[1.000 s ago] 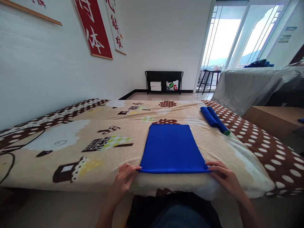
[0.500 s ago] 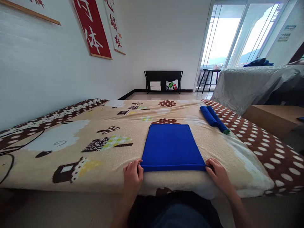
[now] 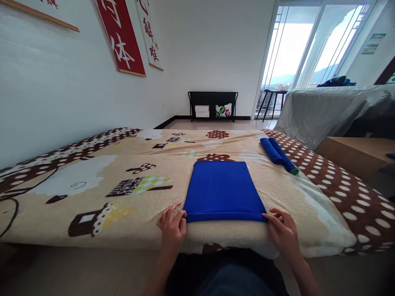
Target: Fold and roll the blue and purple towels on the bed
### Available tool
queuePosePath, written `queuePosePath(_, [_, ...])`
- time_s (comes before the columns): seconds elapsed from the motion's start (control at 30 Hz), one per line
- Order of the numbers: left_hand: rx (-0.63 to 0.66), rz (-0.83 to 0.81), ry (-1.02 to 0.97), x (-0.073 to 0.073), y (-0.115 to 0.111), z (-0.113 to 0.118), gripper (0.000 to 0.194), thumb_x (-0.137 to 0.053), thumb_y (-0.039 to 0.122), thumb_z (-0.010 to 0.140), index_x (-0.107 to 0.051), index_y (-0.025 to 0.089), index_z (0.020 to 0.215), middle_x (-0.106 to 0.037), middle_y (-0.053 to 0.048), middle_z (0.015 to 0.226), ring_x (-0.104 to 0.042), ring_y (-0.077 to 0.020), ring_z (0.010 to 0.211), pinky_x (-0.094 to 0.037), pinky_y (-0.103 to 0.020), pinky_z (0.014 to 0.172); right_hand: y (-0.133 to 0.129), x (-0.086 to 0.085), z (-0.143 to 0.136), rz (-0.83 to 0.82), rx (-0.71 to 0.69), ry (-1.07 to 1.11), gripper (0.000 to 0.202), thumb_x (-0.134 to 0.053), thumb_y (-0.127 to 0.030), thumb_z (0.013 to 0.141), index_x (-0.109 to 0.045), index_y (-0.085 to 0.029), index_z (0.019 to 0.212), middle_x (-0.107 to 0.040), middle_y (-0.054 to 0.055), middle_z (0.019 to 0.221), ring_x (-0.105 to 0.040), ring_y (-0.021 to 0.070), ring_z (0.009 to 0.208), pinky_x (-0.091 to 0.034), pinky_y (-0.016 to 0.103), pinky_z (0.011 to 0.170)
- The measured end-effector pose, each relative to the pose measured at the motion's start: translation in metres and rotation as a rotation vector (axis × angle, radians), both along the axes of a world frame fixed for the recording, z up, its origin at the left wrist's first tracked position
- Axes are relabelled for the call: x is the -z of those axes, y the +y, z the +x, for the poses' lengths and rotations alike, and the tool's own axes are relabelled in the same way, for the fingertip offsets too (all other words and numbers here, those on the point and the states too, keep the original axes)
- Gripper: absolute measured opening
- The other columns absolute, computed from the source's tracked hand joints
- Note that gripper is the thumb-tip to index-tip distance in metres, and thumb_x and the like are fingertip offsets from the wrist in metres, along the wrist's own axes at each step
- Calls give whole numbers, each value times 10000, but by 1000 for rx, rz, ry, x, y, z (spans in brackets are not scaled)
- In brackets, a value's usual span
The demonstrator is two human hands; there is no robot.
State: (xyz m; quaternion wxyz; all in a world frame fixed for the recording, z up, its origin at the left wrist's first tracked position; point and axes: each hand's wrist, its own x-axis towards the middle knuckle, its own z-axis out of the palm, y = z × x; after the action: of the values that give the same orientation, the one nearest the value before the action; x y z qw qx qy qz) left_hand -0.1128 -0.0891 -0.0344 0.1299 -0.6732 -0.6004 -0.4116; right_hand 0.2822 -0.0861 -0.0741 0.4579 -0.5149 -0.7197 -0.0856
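A flat blue piece of folded cloth [image 3: 224, 187] lies on the patterned blanket [image 3: 160, 176], its near edge turned over into a narrow band. At the band's left end, my left hand [image 3: 173, 224] pinches the corner between thumb and fingers. My right hand [image 3: 282, 230] grips the opposite end, thumb and index finger closed on the fold, the other fingers bent above it. Two rolled blue cloths [image 3: 274, 153] lie side by side farther off to the right; a bit of green shows at the near end of one.
Beyond the bed stands a black rack [image 3: 212, 100] holding white boxes and a bag. A black stool [image 3: 273, 96] is by the glass door. On the right are a plastic-covered piece of furniture [image 3: 327, 105] and a brown box [image 3: 358, 150]. Scrolls hang on the left wall.
The folded band along the near edge looks wider. My right fingers have shifted slightly inward onto it, and my left fingers have lifted and spread somewhat.
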Motion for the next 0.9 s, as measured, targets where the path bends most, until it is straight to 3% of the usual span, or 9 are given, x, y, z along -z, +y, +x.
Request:
queuePosePath(0.13, [-6, -9, 72, -3, -3, 5, 130, -514, 227, 902, -636, 231, 858, -637, -103, 1254, -506, -349, 1205, -321, -530, 984, -5, -8, -7, -21, 58, -11, 223, -575, -364, 924, -735, -295, 1062, -627, 75, 1152, -584, 244, 961, -457, 451, 878])
queuePosePath(0.23, [-99, 11, 123, -6, -5, 15, 145, -621, 355, 878, -599, 220, 831, -629, -122, 1269, -509, -363, 1201, -319, -552, 1002, -6, -15, -21, 22, 191, -27, 234, -650, -474, 888, -737, -274, 974, -644, 86, 1136, -580, 270, 993, -433, 462, 898])
queuePosePath(0.37, [-129, 107, 177, -4, -8, 29, 45, -629, 274, 898, -624, 230, 906, -640, -118, 1274, -549, -348, 1189, -361, -534, 981, -10, -19, -43, 58, 297, -86, 213, -643, -423, 909, -711, -273, 1045, -646, 98, 1210, -583, 302, 1073, -404, 495, 956])
queuePosePath(0.43, [-8, 147, 229, -1, -10, 38, 164, -559, 139, 917, -645, 248, 1005, -652, -105, 1273, -589, -311, 1177, -397, -497, 972, -11, -19, -54, 70, 234, -147, 233, -560, -284, 957, -683, -301, 1155, -645, 72, 1263, -599, 283, 1123, -384, 485, 998])
queuePosePath(0.57, [286, 169, 247, 6, -12, 60, 410, -413, -26, 898, -632, 235, 1127, -688, -92, 1210, -630, -246, 1180, -471, -436, 982, -9, -20, -78, 63, -87, -250, 521, -375, -62, 960, -555, -325, 1373, -625, 15, 1344, -565, 219, 1268, -374, 433, 1057])
queuePosePath(0.7, [403, 139, 204, 3, -13, 70, 458, -411, -6, 894, -576, 202, 1268, -687, -97, 1226, -594, -237, 1255, -485, -445, 1045, -8, -27, -95, 1, -245, -227, 571, -361, -72, 957, -432, -270, 1487, -607, 42, 1369, -534, 213, 1304, -402, 430, 1077])
queuePosePath(0.9, [427, -1, 306, -11, -7, 70, 395, -475, 130, 957, -536, 176, 1344, -669, -122, 1266, -610, -275, 1203, -477, -472, 1010, -10, -42, -106, -87, -240, -205, 428, -485, -206, 988, -516, -249, 1413, -650, 87, 1247, -582, 250, 1181, -441, 445, 1008])
